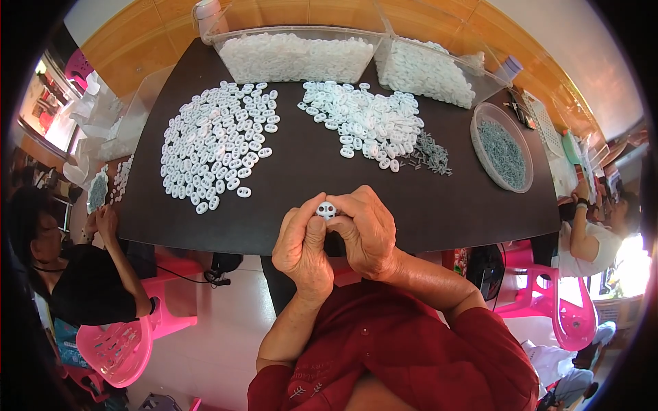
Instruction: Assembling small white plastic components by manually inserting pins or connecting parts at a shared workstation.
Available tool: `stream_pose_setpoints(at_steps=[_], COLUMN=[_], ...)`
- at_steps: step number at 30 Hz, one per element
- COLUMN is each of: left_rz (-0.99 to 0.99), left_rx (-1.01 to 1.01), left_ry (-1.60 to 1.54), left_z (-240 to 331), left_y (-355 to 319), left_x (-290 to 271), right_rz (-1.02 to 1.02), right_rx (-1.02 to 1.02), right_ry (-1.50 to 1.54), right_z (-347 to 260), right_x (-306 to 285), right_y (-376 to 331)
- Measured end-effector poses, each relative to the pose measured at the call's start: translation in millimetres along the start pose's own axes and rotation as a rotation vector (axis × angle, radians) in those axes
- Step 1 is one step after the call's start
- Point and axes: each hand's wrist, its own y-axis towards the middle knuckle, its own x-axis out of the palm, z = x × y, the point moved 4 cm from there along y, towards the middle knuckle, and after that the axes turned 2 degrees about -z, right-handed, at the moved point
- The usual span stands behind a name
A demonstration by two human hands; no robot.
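Between my fingertips, just above the near edge of the table, is a small white plastic piece (326, 210) with dark round holes. My left hand (303, 252) pinches it from the left with thumb and forefinger. From the other side my right hand (370, 234) grips the same piece, its fingers curled and partly covering it. Ahead to the left lies a spread of white oval two-hole plastic pieces (214, 140). A heap of white plastic pieces (373, 118) sits straight ahead, touching a small pile of grey-green pins (432, 155) at its right.
Two clear bins (301, 31) (488, 83) full of white pieces stand along the back of the dark table (288, 181). A round clear tub (530, 179) of grey-green pins is at right. Co-workers sit left (82, 281) and right (593, 246), near pink chairs (113, 356).
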Motion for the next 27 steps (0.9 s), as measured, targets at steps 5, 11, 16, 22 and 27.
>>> stream_pose_setpoints(at_steps=[5,11,16,22,27], left_rz=[0.042,0.062,0.073,0.035,-0.014], left_rx=[0.079,0.121,0.071,-0.076,-0.103], left_ry=[0.051,0.115,0.121,-0.100,-0.253], left_z=[4.2,2.9,0.1,0.8,0.7], left_y=[-1.6,-0.1,-1.6,-2.8,-7.7], left_x=[2.1,0.1,1.1,4.0,4.5], right_rz=[0.001,-0.008,-0.015,0.000,-0.008], right_rx=[-0.091,-0.096,-0.121,-0.112,-0.091], right_ry=[-0.027,-0.046,-0.076,-0.087,-0.069], right_z=[-2.4,-0.8,-1.5,-8.4,-9.7], right_x=[0.2,1.6,0.8,-2.2,-4.1], right_y=[-3.2,-4.3,-3.7,1.8,1.0])
